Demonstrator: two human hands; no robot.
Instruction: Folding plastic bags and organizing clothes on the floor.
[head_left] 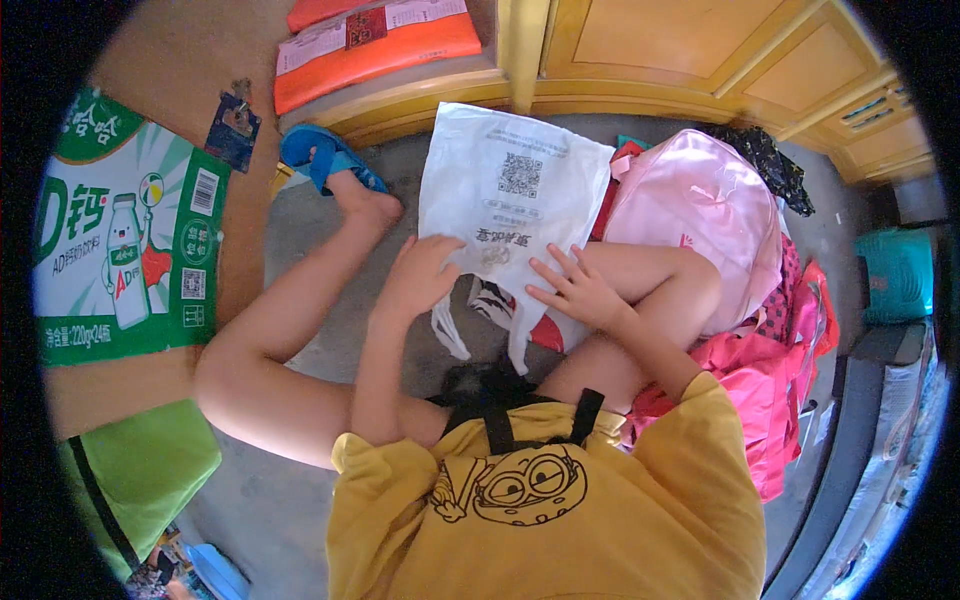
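A white plastic carrier bag (470, 200) lies spread out between my legs, its printed side up and its two handles toward me. My left hand (420, 272) rests at its lower left edge, fingers stretched out onto the plastic. On the lower right part lies my right hand (583, 290), with the fingers spread and the palm down. Neither hand grips the bag. Under the handles shows part of a red, white and black item (500, 305) whose kind I cannot make out.
A pink backpack (690, 200) and bright pink bags (750, 375) lie by my right leg. Yellow wooden cabinets (640, 45) stand ahead. Left are a green-and-white carton (95, 240) and a green bag (150, 470). Orange packages (380, 60) lie at the front; a teal basket (895, 275) stands right.
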